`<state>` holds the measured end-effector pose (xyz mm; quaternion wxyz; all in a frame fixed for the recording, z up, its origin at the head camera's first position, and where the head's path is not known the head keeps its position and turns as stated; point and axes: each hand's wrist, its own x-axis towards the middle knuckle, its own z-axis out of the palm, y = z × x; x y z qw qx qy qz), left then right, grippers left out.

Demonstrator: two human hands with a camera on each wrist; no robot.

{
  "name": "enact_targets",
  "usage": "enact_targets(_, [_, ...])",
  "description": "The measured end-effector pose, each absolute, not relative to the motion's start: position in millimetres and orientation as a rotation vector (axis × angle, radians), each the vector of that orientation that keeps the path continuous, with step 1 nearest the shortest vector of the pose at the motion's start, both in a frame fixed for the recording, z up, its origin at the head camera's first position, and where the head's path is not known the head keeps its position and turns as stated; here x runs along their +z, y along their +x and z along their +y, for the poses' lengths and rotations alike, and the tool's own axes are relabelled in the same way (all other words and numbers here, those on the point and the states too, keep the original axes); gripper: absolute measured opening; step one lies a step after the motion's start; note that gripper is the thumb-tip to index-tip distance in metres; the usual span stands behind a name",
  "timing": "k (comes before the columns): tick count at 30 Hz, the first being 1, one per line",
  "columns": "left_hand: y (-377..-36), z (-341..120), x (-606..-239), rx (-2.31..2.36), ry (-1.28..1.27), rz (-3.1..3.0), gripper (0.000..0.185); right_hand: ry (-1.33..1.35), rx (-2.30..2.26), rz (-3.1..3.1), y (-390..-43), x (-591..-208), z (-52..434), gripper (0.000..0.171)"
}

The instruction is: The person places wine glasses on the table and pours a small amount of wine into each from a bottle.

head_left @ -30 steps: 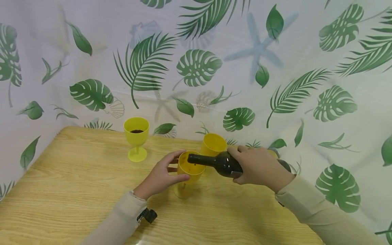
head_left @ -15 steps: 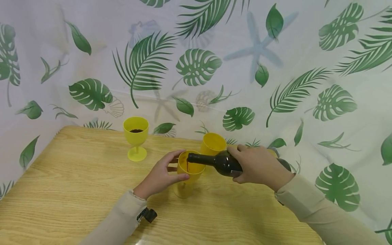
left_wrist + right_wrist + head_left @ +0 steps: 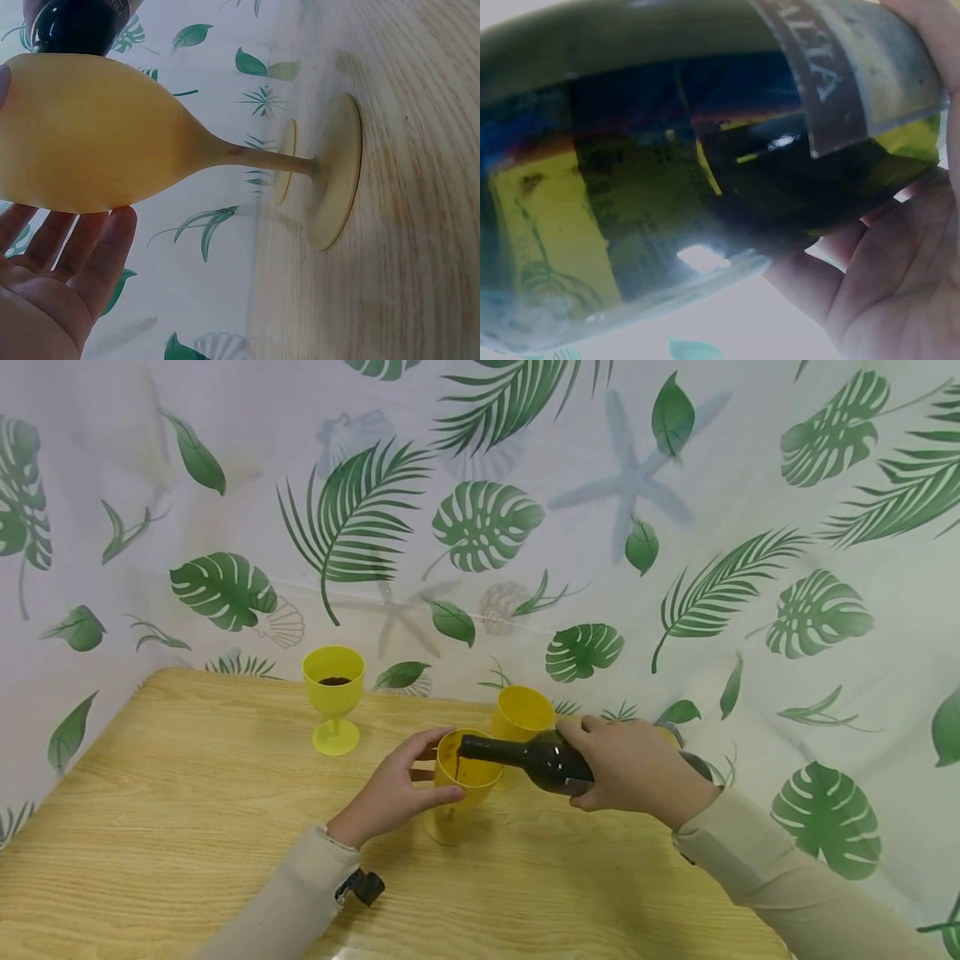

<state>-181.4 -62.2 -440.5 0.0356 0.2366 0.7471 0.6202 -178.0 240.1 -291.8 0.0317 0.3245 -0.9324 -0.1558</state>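
My left hand (image 3: 392,795) holds the bowl of a yellow goblet (image 3: 474,795), fingers on the far side and thumb on the near side. In the left wrist view the goblet's foot (image 3: 335,180) stands on the table, its stem upright. My right hand (image 3: 637,772) grips a dark green wine bottle (image 3: 553,763) tipped nearly level, its neck pointing left. The bottle's mouth is over the goblet, and a thin dark red stream runs down inside. Part of a label (image 3: 840,75) shows in the right wrist view. How much liquid the goblet holds is hidden.
A second yellow goblet (image 3: 523,710) stands just behind the bottle's neck, its lower part hidden. Farther left is a third yellow goblet (image 3: 335,697) with dark liquid inside. The wooden table (image 3: 187,827) ends at a leaf-patterned curtain (image 3: 480,610).
A second ago only dark drops showed at the bottle's mouth; half a second ago and now a thin dark red stream falls into the goblet. Both hands have stayed in place.
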Motion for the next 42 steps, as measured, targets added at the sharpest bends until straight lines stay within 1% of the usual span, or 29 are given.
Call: enact_targets(42, [-180.8,-63.3,-438.7,1.907,0.731,2.288,0.08,0.976,-0.509,-2.916,-176.0,-288.1,235.4,0.078])
